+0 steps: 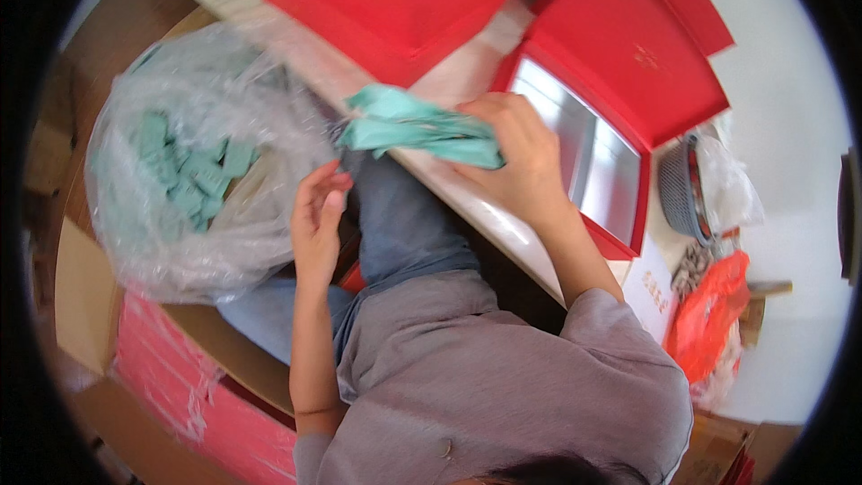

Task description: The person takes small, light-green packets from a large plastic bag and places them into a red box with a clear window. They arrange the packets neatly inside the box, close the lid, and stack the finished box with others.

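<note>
My right hand [519,148] is closed around the right end of a bundle of mint-green packets [417,126]. They look thin and crumpled, and what is inside them cannot be made out. The bundle sticks out leftward over the near edge of the white table [489,220]. My left hand [319,216] is open and holds nothing, its fingers slightly bent, below and left of the bundle. Beside it at the left stands a large clear plastic bag [126,242] in a cardboard box. Many more mint-green packets [202,175] lie inside the bag.
An open red box [642,193] with a silvery inside stands on the table at the right. A large red box [368,9] is at the far side. A grey basket [681,189] and an orange plastic bag [714,314] sit further right. Pink wrapped goods [166,377] lie lower left.
</note>
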Tool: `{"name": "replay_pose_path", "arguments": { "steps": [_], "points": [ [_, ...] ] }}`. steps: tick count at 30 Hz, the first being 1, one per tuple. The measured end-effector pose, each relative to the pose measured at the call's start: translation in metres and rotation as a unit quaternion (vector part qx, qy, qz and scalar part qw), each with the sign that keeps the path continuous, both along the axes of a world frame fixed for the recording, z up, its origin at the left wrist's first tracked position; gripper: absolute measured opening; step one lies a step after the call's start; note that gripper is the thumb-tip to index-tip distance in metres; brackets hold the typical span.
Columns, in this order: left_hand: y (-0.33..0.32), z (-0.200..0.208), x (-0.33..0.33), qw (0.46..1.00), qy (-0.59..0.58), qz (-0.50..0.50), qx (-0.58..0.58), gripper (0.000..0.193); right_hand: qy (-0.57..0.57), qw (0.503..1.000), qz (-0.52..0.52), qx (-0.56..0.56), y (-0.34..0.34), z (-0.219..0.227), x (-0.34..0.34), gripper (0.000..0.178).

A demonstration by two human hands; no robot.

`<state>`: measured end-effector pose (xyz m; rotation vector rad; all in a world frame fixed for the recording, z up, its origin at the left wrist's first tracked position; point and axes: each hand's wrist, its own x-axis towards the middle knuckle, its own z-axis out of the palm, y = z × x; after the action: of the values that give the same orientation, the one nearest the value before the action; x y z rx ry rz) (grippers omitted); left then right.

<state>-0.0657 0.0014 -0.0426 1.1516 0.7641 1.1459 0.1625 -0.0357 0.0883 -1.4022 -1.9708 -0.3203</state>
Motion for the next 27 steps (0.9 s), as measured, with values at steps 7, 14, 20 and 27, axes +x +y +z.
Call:
{"name": "replay_pose_path", "arguments": {
  "steps": [7,14,20,27],
  "points": [
    [-0.004,-0.003,0.018,0.998,0.004,0.006,-0.059,0.026,0.052,0.949,-0.286,-0.123,-0.055,0.012,0.144,0.047],
    [-0.008,-0.009,0.016,0.998,0.022,0.010,-0.064,0.026,0.005,0.940,-0.288,-0.182,-0.029,-0.030,0.187,0.054],
    [-0.013,-0.019,0.017,0.995,0.043,0.006,-0.086,0.028,-0.165,0.929,-0.290,-0.161,-0.021,-0.051,0.201,0.064],
    [-0.014,-0.038,0.009,0.991,0.057,0.010,-0.118,0.029,-0.150,0.931,-0.314,-0.112,-0.032,-0.009,0.149,0.050]
  ]
}}
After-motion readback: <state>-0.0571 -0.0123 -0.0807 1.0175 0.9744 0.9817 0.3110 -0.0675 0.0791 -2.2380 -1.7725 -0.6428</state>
